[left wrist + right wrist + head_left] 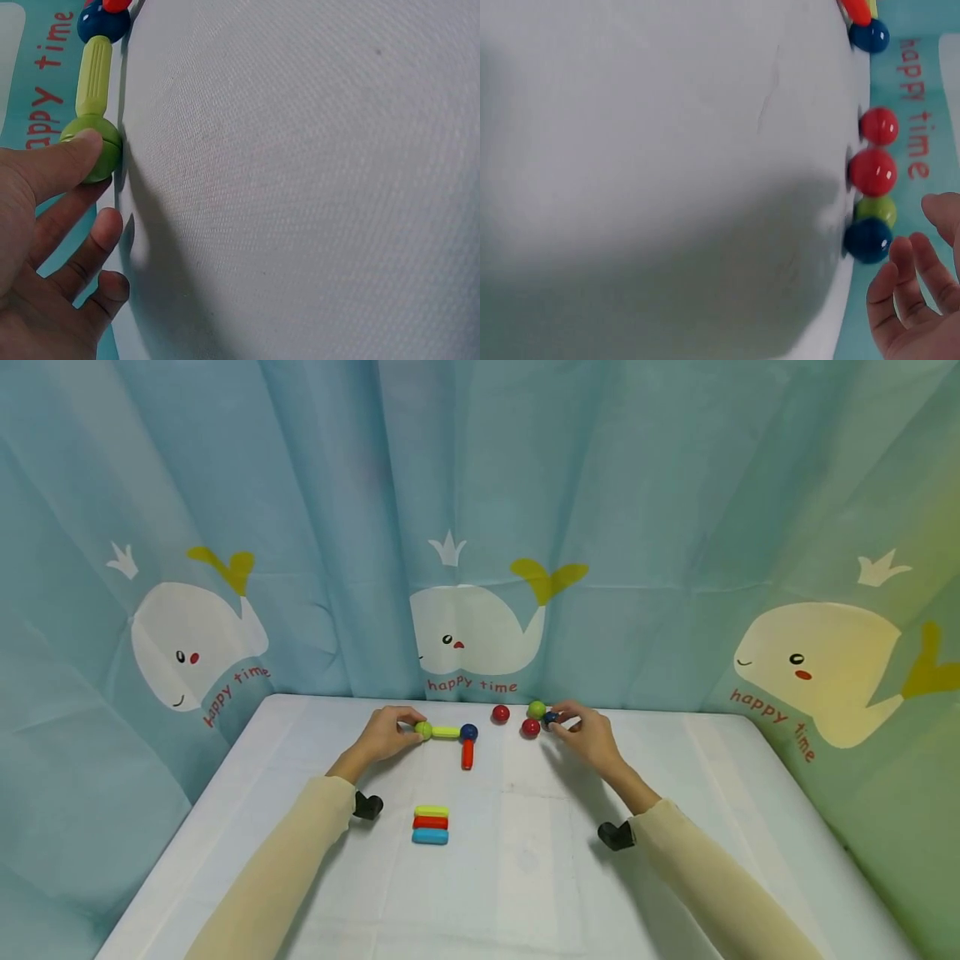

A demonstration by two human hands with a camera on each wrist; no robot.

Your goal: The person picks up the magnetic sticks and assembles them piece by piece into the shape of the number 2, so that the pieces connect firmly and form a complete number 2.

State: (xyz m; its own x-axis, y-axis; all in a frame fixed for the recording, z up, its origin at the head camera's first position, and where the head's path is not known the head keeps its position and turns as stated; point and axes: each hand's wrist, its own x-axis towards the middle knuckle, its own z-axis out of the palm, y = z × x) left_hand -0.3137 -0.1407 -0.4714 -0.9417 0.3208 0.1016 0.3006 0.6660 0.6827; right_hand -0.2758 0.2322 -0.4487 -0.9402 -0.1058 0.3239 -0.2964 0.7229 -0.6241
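Note:
My left hand [386, 733] pinches a green ball [105, 154] between thumb and fingers. A yellow-green stick [94, 77] joins that ball to a blue ball [468, 732], and a red stick [468, 755] runs from the blue one toward the near side. At the back of the table my right hand [588, 735] is beside a second blue ball [868, 240], thumb spread away from the loosely bent fingers [902, 259], whose tips are right by the ball. Next to it sit another green ball [536, 709] and two red balls, one nearer [530, 727] and one farther left [500, 714].
Nearer the front, a yellow stick [431, 812], a red stick [431, 822] and a light-blue stick [430, 837] lie side by side on the white table [510, 877]. A curtain [645, 635] printed with whales hangs right behind the table's back edge.

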